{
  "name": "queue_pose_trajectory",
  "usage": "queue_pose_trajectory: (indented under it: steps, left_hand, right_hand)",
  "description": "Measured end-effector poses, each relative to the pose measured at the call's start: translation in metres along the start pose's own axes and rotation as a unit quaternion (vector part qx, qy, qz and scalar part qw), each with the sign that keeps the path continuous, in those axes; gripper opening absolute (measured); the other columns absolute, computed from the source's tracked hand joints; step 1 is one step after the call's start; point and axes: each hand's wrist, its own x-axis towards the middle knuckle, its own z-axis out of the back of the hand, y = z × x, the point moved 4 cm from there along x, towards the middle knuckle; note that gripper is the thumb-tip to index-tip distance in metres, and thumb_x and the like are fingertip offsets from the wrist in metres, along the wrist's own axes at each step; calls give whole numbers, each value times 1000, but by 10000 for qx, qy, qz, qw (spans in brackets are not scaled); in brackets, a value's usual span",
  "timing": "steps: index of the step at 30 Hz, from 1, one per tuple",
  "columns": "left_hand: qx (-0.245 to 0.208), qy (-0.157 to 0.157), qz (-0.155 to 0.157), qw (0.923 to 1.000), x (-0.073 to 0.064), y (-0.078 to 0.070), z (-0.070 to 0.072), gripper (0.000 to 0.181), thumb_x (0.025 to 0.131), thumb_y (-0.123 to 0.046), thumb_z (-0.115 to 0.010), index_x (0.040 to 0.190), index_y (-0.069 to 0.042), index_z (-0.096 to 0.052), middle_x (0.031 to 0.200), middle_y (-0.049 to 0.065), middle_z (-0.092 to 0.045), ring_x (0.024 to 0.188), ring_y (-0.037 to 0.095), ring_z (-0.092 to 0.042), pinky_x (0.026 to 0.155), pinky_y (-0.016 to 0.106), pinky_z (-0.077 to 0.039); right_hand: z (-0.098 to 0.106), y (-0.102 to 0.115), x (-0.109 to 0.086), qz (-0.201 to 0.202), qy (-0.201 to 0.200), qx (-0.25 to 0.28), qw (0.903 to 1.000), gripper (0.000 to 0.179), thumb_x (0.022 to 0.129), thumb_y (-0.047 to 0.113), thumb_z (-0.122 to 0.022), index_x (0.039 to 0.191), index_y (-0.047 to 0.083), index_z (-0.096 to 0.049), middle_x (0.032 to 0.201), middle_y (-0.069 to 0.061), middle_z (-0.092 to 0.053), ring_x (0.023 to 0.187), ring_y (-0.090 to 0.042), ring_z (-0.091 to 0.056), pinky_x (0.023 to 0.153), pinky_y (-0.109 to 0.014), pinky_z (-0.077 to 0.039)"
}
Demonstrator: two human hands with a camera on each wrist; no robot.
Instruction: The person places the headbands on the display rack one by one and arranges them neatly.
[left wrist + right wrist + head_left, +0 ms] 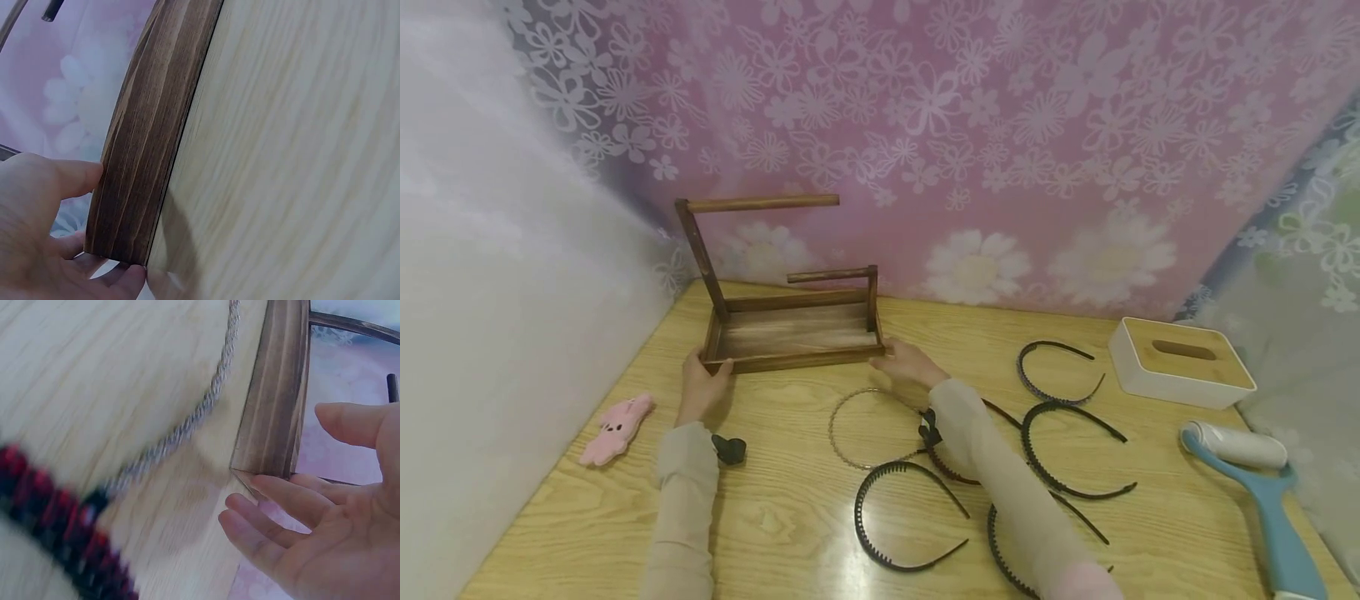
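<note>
A dark brown wooden rack [797,361], a shallow tray with two upright posts and a bar reaching sideways from each, stands on the table near the back wall. At its left front corner my left hand [703,387] grips it, thumb at the top rim and fingers around the end, as the left wrist view shows. My right hand [910,364] is at the right end. In the right wrist view its fingers [294,503] touch the corner, fairly straight, with the thumb raised off the wood. Near that hand lies a twisted silvery headband [832,429].
Several dark headbands, among them a toothed black one [859,517] and another black one [1028,446], lie around and under my right forearm. A pink plush toy [617,429] is at left. A tissue box [1180,383] and a blue-handled lint roller [1273,517] are at right.
</note>
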Motion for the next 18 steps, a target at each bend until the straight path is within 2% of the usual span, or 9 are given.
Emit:
queue_pose_trajectory:
  steps: [7,18]
  left_hand:
    - [-24,349,-64,9994,-4,-14,-21,75,103,-22,-45,150,12,3,156,36,0,146,51,-7,121,59,-15]
    - [20,710,-467,9964,-6,-27,-59,69,104,-25,-44,151,9,-8,157,34,-12,144,50,-17,118,60,-24]
  right_hand:
    - [15,-19,-17,18,-28,-153,9999,61,103,29,-47,150,-6,-28,152,-26,-37,139,-41,-40,115,-53,-35]
    - [52,-48,-50,-417,23,-214,9989,56,102,30,-47,142,-8,-40,148,-28,-41,135,-45,-41,109,-57,-39]
